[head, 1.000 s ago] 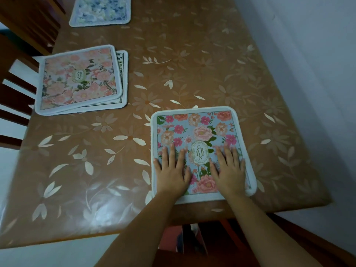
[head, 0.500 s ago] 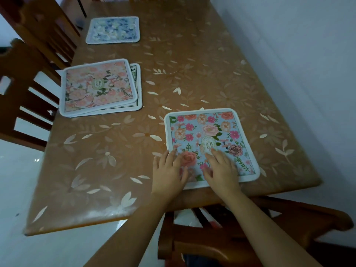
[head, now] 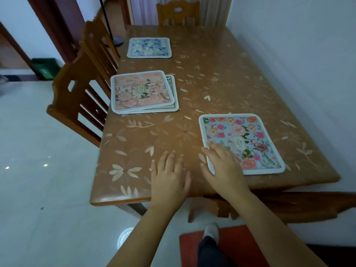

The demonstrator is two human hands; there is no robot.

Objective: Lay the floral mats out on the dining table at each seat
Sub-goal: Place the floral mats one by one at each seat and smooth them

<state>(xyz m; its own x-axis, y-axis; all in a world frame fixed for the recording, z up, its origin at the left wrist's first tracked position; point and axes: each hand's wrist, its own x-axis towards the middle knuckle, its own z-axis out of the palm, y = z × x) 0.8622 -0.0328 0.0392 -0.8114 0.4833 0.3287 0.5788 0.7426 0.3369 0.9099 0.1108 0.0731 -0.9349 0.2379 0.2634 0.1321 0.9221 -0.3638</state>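
Observation:
A light blue floral mat [head: 244, 139] lies flat near the front right edge of the brown table [head: 212, 83]. My right hand [head: 221, 166] hovers open over that mat's near left corner, fingers spread. My left hand [head: 169, 176] is open over bare tabletop to the left of the mat, holding nothing. A pink floral mat [head: 141, 91] lies on top of another mat [head: 172, 93] at the table's left edge. A blue-and-white mat [head: 149, 47] lies farther back on the left.
Wooden chairs stand along the left side [head: 81, 97], at the far end [head: 178, 13] and at the near end [head: 298, 207]. A white wall [head: 308, 54] runs along the table's right side. A red rug [head: 227, 247] and my foot are below.
Both hands slid off the light blue mat toward the left and the near edge. The view pulled back and left, showing more of the room.

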